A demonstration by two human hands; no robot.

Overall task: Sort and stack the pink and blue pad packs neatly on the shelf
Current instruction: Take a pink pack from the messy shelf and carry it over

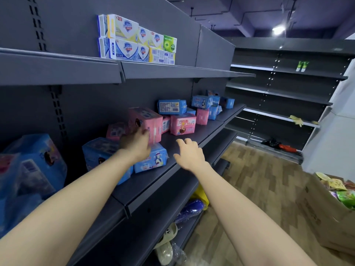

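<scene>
Your left hand (136, 143) reaches across the shelf (209, 129) to the big pink pack (146, 120), too blurred to tell its grip; your right hand (189, 152) hovers spread wide. Support the pack with both, then square it beside the smaller pink pack (182, 124).

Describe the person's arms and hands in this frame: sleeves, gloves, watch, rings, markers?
The left arm and right arm are bare to the frame edge, no sleeves in view. The left hand and right hand are ungloved. No watch, bracelet or marker on either wrist; no ring visible on the right hand. The left hand is blurred and shadowed, so rings there cannot be ruled out.
</scene>
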